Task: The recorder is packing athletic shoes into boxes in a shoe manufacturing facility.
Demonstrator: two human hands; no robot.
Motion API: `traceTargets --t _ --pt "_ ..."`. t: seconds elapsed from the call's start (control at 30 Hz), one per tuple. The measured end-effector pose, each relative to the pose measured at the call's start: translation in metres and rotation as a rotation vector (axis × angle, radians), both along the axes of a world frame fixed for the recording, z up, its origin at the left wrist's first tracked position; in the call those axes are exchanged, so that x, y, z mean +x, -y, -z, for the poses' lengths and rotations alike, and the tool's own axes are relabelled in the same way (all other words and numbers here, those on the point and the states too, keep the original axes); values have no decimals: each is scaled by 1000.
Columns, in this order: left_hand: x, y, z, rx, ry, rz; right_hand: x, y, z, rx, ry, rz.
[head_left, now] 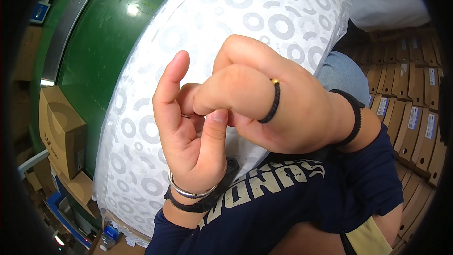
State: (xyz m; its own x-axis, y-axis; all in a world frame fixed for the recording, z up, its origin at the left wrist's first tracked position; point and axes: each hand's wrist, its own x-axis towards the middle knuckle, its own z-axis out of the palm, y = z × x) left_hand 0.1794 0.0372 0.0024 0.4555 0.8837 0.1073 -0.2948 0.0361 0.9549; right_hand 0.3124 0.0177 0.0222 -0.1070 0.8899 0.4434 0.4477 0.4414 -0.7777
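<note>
My left hand (pixel 191 127) and my right hand (pixel 288 97) meet above a stack of white sheets printed with grey rings (pixel 281 26). The left index finger points up, while its thumb bends in against the right hand's fingers. My right hand is curled closed over the left fingers. What lies between the fingertips, if anything, is hidden. Part of a thin ring (pixel 186 115) shows on a left finger. Silver bangles (pixel 191 192) circle my left wrist. A black cord with a gold bead (pixel 270 106) crosses my right hand near the thumb; a black band (pixel 350 115) rounds that wrist.
The sheets rest against a green work surface (pixel 108 33) with a metal edge (pixel 63 33). Brown cardboard boxes (pixel 63 132) stand at the left, a plastic bottle (pixel 110 236) below them. Rows of brown boxes (pixel 408 127) fill the right. A white bundle (pixel 389 4) lies at the far right.
</note>
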Motion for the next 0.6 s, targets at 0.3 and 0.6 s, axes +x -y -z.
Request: traceTargets --t 0.3,0.6 --pt "0 0 1 40 -67 -7 0 2 0 4 109 -14" --pt "5 1 -7 -69 -47 35 1 -1 -2 53 82 15"
